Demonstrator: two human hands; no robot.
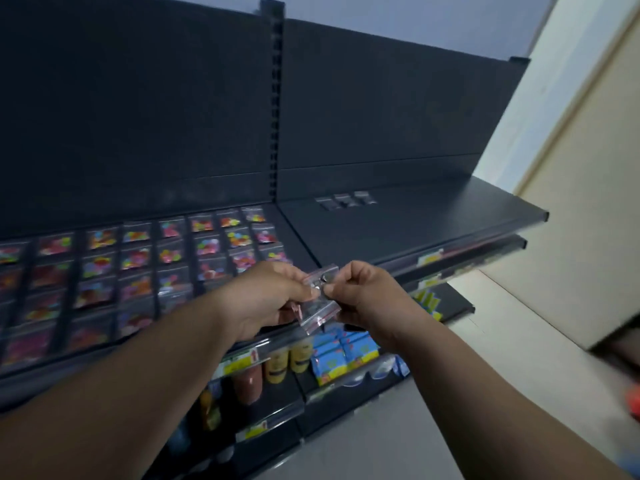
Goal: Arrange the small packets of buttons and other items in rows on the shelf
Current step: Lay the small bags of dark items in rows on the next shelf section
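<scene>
Both hands meet in front of the dark shelf [398, 233]. My left hand [266, 299] grips a small bunch of clear zip packets [317, 308] with red seal strips. My right hand [367, 296] pinches the top packet of that bunch, which holds small dark metal items. On the left shelf section lie several packets of colourful buttons [138, 268] in tidy rows. Three clear packets [346, 200] sit in a short row at the back of the right shelf section.
A slotted upright post [275, 98] divides the two dark back panels. Lower shelves hold bottles [277, 363] and blue boxes [343, 351] behind yellow price tags. A cream wall [588, 202] stands to the right, pale floor below.
</scene>
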